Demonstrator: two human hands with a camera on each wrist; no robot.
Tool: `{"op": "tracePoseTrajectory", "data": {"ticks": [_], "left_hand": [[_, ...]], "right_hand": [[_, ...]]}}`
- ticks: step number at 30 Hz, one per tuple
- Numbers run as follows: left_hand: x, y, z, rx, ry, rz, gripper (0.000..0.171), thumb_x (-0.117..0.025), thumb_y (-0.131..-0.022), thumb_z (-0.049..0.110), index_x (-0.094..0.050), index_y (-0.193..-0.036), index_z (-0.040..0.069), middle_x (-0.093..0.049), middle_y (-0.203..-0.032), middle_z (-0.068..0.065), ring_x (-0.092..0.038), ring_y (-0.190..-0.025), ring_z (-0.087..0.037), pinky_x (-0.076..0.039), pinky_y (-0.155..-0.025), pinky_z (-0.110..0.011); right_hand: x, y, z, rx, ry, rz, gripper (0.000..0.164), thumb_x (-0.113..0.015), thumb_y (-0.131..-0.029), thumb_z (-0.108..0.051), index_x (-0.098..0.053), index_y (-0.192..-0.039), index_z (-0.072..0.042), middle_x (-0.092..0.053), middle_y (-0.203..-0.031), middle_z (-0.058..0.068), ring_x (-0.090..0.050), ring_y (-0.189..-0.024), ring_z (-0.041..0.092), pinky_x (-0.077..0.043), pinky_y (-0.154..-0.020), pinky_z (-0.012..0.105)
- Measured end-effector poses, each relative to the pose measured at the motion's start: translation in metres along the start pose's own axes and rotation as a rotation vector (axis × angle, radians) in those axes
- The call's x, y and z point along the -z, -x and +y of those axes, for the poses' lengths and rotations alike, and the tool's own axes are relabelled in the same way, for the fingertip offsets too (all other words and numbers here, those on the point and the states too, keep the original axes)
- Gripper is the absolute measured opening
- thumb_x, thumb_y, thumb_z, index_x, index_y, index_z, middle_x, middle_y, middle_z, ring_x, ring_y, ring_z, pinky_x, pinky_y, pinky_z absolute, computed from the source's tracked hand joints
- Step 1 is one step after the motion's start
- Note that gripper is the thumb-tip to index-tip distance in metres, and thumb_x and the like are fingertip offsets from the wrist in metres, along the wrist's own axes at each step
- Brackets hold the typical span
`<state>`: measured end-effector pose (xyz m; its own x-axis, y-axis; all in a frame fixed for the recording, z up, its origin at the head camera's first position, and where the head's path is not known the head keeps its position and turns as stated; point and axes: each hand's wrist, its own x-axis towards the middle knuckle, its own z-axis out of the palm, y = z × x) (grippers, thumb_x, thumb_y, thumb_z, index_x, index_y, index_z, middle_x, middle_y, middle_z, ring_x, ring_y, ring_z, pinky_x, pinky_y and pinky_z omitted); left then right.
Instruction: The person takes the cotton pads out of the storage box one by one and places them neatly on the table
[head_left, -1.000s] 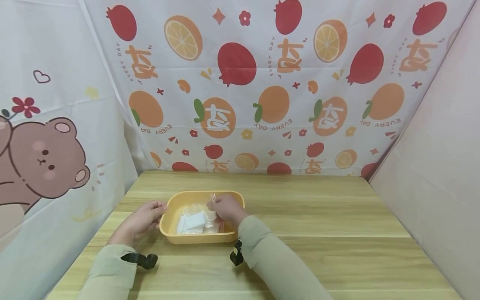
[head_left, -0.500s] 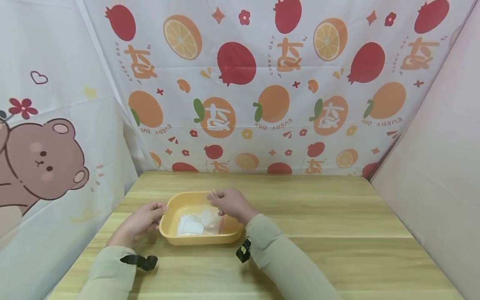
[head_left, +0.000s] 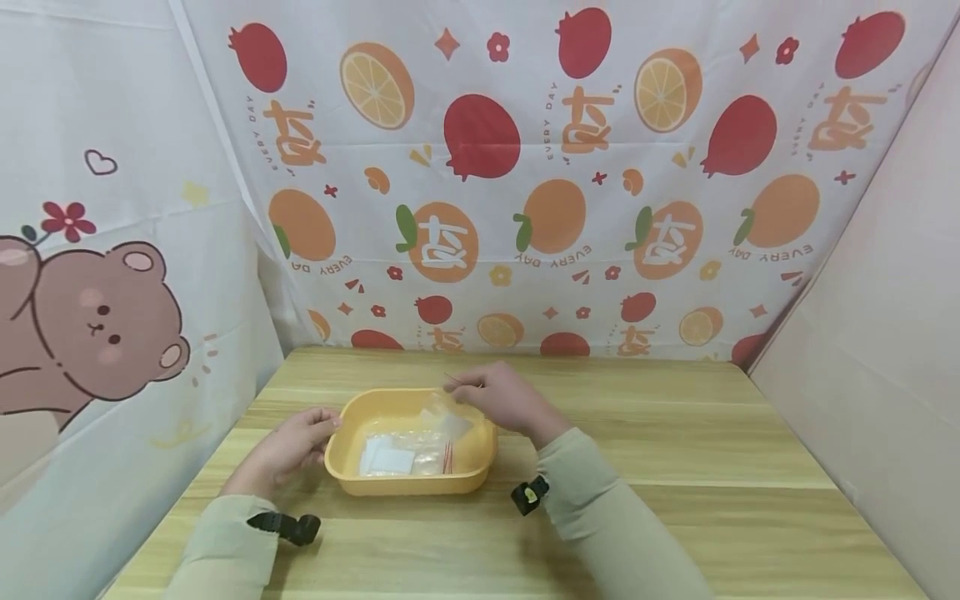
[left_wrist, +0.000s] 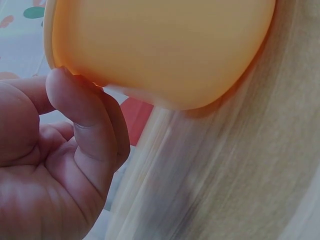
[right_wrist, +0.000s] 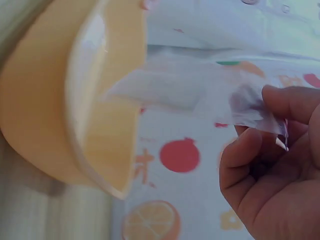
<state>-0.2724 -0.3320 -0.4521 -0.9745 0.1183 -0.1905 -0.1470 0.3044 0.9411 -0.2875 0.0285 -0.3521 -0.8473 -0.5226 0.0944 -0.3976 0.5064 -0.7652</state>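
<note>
A yellow plastic basin (head_left: 408,485) stands on the table. At its left end my left hand (head_left: 288,450) pinches the rim between thumb and fingers; the left wrist view shows the fingertips (left_wrist: 62,82) at the basin's edge. My right hand (head_left: 513,400) is over the basin's right back corner. Between its thumb and fingers it pinches the top of a clear zip bag (right_wrist: 195,95), which hangs down with something whitish inside. In the basin lies another clear zip bag (head_left: 429,460) with red lines along its closure, beside white flat pieces (head_left: 390,460) in clear plastic.
The wood-grain table (head_left: 645,533) extends to the right of the basin and in front of it. A fruit-print cloth (head_left: 517,225) hangs behind the table, with a bear-print cloth (head_left: 112,325) at the left and a plain pale one (head_left: 877,375) at the right.
My right hand has moved right and up with the zip bag, drawing it off the other contents. My left hand keeps its hold on the rim. The head view has shifted slightly.
</note>
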Motion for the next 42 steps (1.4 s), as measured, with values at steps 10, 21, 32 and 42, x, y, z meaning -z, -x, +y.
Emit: {"op": "tracePoseTrajectory", "data": {"ticks": [10,21,32,42], "left_hand": [[0.001,0.0,0.001,0.0,-0.008,-0.009,0.037,-0.046,-0.11,0.02,-0.046,-0.128,-0.011,-0.061,-0.097,-0.012,-0.06,-0.08,-0.019,-0.055,-0.066,-0.029],[0.0,-0.002,0.002,-0.008,-0.007,-0.009,0.035,-0.047,-0.109,0.02,-0.048,-0.126,-0.01,-0.06,-0.092,-0.009,-0.059,-0.078,-0.016,-0.054,-0.065,-0.028],[-0.001,-0.004,0.001,-0.001,0.006,-0.005,0.036,-0.048,-0.109,0.022,-0.048,-0.127,-0.009,-0.061,-0.095,-0.009,-0.06,-0.08,-0.018,-0.055,-0.066,-0.03],[-0.001,-0.004,0.003,0.003,-0.004,0.01,0.035,-0.047,-0.109,0.02,-0.047,-0.128,-0.01,-0.061,-0.093,-0.01,-0.06,-0.077,-0.017,-0.055,-0.063,-0.029]], "right_hand": [[0.038,0.024,0.006,0.115,-0.024,-0.104,0.023,-0.053,-0.107,-0.019,-0.074,-0.112,-0.013,-0.072,-0.09,0.002,-0.068,-0.083,0.014,-0.057,-0.073,0.03],[0.051,0.046,0.055,-0.045,-0.091,-0.256,0.023,-0.054,-0.106,-0.023,-0.075,-0.114,-0.018,-0.072,-0.092,0.003,-0.07,-0.077,0.023,-0.06,-0.068,0.038],[0.035,0.047,0.108,-0.117,0.011,-0.326,0.023,-0.056,-0.102,-0.012,-0.076,-0.113,-0.008,-0.069,-0.082,0.003,-0.064,-0.07,0.017,-0.057,-0.063,0.037],[0.013,0.03,0.124,-0.035,0.322,-0.272,0.021,-0.06,-0.1,-0.016,-0.079,-0.108,-0.022,-0.07,-0.092,-0.011,-0.059,-0.079,0.007,-0.05,-0.077,0.032]]}}
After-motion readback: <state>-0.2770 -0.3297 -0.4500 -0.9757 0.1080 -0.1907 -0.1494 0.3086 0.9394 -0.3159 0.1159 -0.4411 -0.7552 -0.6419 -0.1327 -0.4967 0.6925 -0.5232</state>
